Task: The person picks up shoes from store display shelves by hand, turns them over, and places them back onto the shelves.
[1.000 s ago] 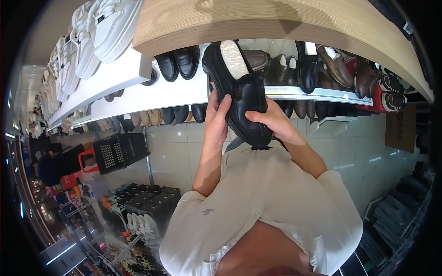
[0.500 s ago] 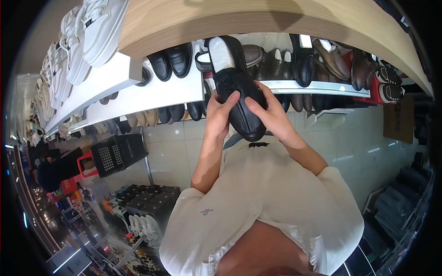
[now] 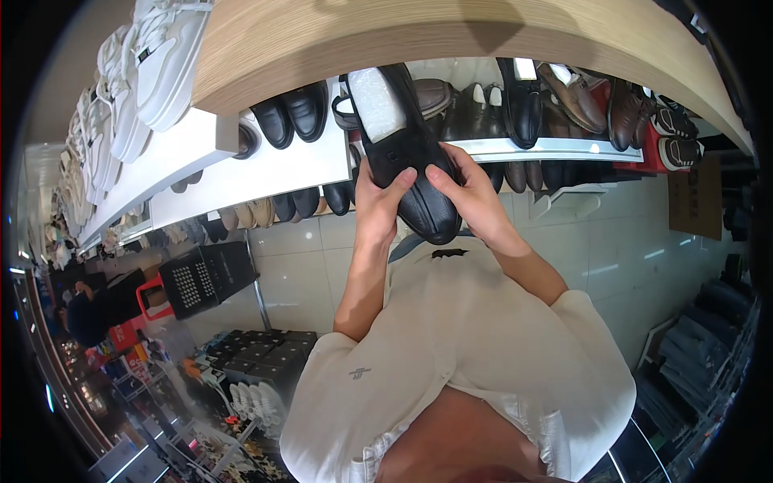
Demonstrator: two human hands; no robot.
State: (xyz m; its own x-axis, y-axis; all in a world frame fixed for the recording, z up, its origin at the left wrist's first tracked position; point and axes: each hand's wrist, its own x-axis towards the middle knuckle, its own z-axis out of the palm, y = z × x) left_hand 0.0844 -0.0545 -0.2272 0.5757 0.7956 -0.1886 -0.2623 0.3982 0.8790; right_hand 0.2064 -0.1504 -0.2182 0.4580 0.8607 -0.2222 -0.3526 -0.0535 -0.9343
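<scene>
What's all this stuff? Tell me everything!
Shoe: one, black, centre
Insert: one, white, inside shoe
Sneakers: many, white, mostly left
Board: one, tan, top
Shelves: several, white, upper half
Other shoes: many, mostly dark, on shelves
Carton: one, brown, right
Clothes: many, dark, lower right
Boxes: several, black, lower left
Unclear thing: one, black and red, left
Person: one, dark-clothed, far left
Floor: one, pale, middle
Shirt: one, cream, bottom
Left hand: one, bare, gripping shoe
Right hand: one, bare, gripping shoe

A pale wood-grain shelf with a curved edge (image 3: 386,40) overhangs glossy white shelves (image 3: 278,171), while the shiny cream tiled floor (image 3: 616,233) below them reflects bright streaks of light (image 3: 604,270).
</scene>
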